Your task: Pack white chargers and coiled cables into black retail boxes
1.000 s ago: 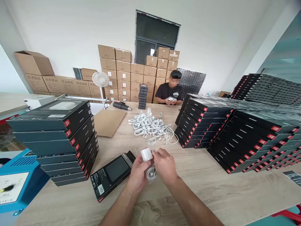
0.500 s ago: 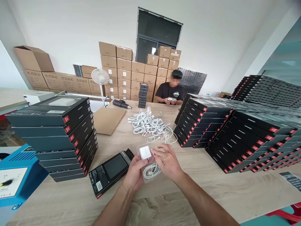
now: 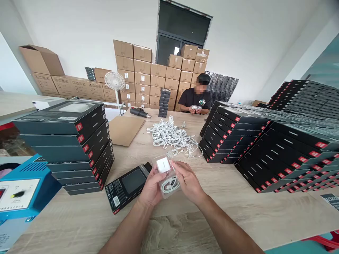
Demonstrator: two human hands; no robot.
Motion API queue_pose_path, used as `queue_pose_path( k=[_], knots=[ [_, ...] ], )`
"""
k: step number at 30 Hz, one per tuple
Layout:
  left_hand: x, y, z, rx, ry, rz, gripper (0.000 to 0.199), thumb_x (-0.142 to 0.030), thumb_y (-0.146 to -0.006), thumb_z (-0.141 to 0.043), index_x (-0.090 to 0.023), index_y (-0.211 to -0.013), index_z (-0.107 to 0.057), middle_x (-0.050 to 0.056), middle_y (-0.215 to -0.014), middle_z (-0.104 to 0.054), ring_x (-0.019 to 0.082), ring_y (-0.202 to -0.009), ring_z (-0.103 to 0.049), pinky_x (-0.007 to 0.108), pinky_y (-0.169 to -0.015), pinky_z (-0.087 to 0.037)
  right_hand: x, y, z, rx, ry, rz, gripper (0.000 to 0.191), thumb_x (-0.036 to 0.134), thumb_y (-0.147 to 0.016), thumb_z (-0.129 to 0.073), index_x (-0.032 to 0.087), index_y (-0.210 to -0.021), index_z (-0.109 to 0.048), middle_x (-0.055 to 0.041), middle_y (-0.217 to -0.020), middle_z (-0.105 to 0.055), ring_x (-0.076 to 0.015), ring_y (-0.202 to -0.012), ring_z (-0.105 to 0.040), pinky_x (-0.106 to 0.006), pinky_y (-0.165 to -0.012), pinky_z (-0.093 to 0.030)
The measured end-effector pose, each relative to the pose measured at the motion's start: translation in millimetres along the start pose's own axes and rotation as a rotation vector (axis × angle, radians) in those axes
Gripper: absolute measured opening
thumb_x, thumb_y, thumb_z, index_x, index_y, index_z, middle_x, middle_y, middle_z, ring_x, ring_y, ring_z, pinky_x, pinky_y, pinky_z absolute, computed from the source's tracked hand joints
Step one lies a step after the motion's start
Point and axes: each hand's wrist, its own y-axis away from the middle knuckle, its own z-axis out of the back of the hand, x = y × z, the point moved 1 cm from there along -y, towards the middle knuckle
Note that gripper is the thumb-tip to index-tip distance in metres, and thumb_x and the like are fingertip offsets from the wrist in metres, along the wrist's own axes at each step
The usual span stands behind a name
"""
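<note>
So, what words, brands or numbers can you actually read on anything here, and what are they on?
Nothing can be read for certain; all of it is too small or blurred.
White plug in the clear pack: no readable print.
Black box on the table: small print, unreadable.
Red tags on the stacked boxes: too small.
Blue machine's white panel: blurred.
Card at right: unreadable.

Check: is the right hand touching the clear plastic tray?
Touching: the head view shows the right hand with fingertips on the edge of the clear plastic tray.

clear charger pack (image 3: 167,173) between both hands (image 3: 151,187) (image 3: 187,179)
</note>
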Motion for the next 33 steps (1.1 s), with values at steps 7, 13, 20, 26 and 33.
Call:
queue_pose_path(
  k=[7,13,20,26,33],
  knots=[
    [4.1,-1.5,2.3,0.005,0.023,0.021,0.047,-0.010,-0.061,-0.077,-0.020,-0.107,-0.067,0.004,-0.092,-0.077,0.022,-0.081,-0.071,0.033,-0.078,-0.053,-9.1,3.3,-7.9,0.028,0.001,-0.003,0.044,0.021,-0.101,-0.041,0.031,-0.141,-0.054,-0.0055,-0.132,-0.065,-0.0211,-0.123,-0.058,-0.040,-0.105,-0.048],
    [8.9,-1.4,5.3,-0.046,0.014,0.050,0.041,-0.006,-0.059,-0.074,-0.018,-0.099,-0.069,0.002,-0.080,-0.075,0.017,-0.070,-0.068,0.029,-0.070,-0.052,-12.5,14.6,-24.2,-0.029,-0.053,-0.134,0.046,0.023,-0.102,-0.037,0.028,-0.146,-0.048,-0.0070,-0.129,-0.067,-0.0186,-0.117,-0.063,-0.033,-0.100,-0.052],
    [7.7,-0.9,4.6,-0.034,0.049,0.074,0.042,-0.004,-0.060,-0.071,-0.019,-0.099,-0.069,0.005,-0.088,-0.076,0.023,-0.084,-0.071,0.034,-0.074,-0.054,-14.0,10.5,0.1,0.116,-0.129,-0.136,0.045,0.021,-0.098,-0.043,0.029,-0.141,-0.055,-0.0039,-0.132,-0.067,-0.0203,-0.118,-0.065,-0.038,-0.104,-0.051],
    [9.2,0.3,6.3,-0.029,0.072,0.092,0.039,-0.003,-0.059,-0.071,-0.018,-0.095,-0.069,0.004,-0.084,-0.076,0.021,-0.075,-0.071,0.031,-0.068,-0.053,-14.7,16.1,-9.8,0.090,0.061,-0.092,0.050,0.019,-0.096,-0.042,0.027,-0.146,-0.049,-0.0047,-0.122,-0.072,-0.0182,-0.104,-0.071,-0.030,-0.095,-0.055],
    [5.2,4.0,5.7,-0.002,0.075,0.085,0.040,-0.002,-0.058,-0.069,-0.017,-0.094,-0.071,0.004,-0.075,-0.075,0.018,-0.067,-0.069,0.028,-0.065,-0.053,-7.3,19.8,-20.6,0.032,0.014,-0.109,0.051,0.023,-0.101,-0.035,0.028,-0.151,-0.040,-0.0038,-0.141,-0.060,-0.0187,-0.124,-0.061,-0.031,-0.103,-0.050]
  ],
)
